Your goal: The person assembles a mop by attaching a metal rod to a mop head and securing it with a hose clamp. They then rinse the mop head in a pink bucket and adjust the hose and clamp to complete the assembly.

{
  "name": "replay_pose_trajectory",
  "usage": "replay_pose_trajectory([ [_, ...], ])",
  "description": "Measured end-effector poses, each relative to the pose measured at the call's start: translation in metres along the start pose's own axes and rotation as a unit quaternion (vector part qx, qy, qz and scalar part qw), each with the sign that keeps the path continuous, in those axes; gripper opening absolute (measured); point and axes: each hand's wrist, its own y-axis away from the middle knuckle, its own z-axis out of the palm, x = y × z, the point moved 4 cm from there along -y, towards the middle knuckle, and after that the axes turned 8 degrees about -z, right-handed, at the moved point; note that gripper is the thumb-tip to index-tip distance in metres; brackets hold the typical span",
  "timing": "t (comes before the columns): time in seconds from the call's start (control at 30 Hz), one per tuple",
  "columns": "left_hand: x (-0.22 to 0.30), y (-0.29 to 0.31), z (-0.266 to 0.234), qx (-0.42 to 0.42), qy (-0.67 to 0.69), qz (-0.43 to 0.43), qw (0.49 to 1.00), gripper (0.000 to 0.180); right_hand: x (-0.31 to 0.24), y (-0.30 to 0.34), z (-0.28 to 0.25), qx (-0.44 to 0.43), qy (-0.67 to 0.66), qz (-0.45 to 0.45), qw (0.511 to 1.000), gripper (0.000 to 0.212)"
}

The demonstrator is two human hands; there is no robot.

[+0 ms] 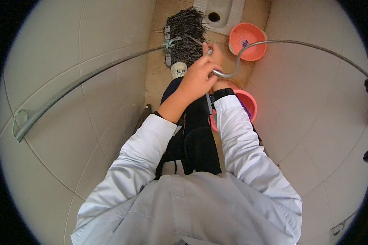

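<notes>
A grey metal flexible hose [235, 72] curves in from the right wall and ends between my hands. My left hand [197, 79] is closed around it near its metal end, palm down. Just beyond, my right hand [215, 57] is closed at the hose end too, partly covered by the left. A thin grey tip [193, 39] sticks out past the right fingers toward the mop; I cannot tell what it is. Below lies the mop head [186, 30], a mat of dark grey strands with a grey clamp. Its long pole [98, 72] leans along the left wall.
A coral-pink basin [255, 52] sits on the tiled floor at the far right, beside the white squat toilet [229, 28]. A second pink basin [249, 100] stands under my right forearm, partly hidden. My white shoe [178, 69] touches the mop strands. Tiled walls close in both sides.
</notes>
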Motion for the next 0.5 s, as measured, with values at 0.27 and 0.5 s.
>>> replay_pose_trajectory([
  [0.27, 0.044, 0.029, 0.074, 0.035, -0.021, -0.012, 0.999, 0.016, 0.046, 0.058, -0.075, 0.033, -0.147, 0.080, 0.985, 0.027],
  [0.5, 0.069, 0.006, 0.076, 0.029, -0.076, -0.016, 0.997, 0.017, 0.043, 0.048, -0.076, 0.064, -0.360, 0.167, 0.916, 0.018],
])
